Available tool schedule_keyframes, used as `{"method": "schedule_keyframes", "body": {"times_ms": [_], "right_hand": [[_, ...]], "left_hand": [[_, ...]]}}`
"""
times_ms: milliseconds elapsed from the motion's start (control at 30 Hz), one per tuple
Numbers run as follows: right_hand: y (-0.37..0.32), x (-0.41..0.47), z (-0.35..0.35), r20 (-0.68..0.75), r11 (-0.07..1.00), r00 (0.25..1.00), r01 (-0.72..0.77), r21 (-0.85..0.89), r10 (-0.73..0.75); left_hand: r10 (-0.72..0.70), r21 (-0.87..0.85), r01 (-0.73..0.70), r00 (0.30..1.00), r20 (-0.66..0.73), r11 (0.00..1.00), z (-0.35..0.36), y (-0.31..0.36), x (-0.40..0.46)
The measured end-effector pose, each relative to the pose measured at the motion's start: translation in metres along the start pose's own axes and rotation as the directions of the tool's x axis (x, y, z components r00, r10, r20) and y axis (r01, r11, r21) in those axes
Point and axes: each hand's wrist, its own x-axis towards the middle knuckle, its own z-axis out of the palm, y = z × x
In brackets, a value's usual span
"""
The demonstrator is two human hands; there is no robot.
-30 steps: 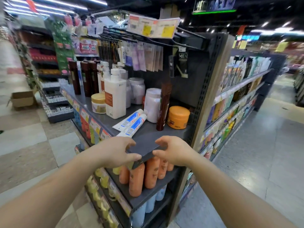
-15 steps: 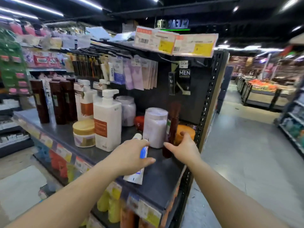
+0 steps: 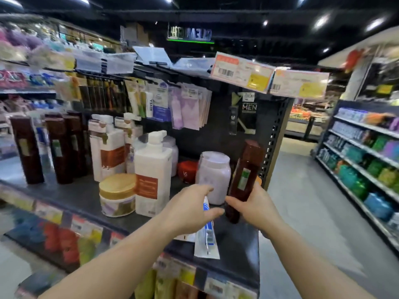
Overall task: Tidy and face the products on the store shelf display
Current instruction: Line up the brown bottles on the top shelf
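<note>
**Bottle in hand, tube below**

Your right hand (image 3: 257, 207) gripped the brown bottle (image 3: 243, 180), tilted, at the shelf's (image 3: 235, 253) right end. Your left hand (image 3: 190, 209) hovered over the tube (image 3: 207, 236), fingers relaxed (holding nothing).

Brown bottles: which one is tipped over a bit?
The tall brown bottle gripped by the right hand; the left-side ones stand upright.

Glossy brown plastic bottle (image 3: 244, 182), matt dark metal shelf (image 3: 237, 251), shiny gold jar lid (image 3: 117, 186).
</note>
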Motion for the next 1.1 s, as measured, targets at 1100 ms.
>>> {"method": "schedule_keyframes", "body": {"times_ms": [1100], "right_hand": [[-0.270,-0.008,0.398,0.130,0.979,0.988,0.056,0.196,-0.082]], "left_hand": [[-0.292,0.068,0.303,0.947,-0.134,0.951,-0.249,-0.429,-0.091]]}}
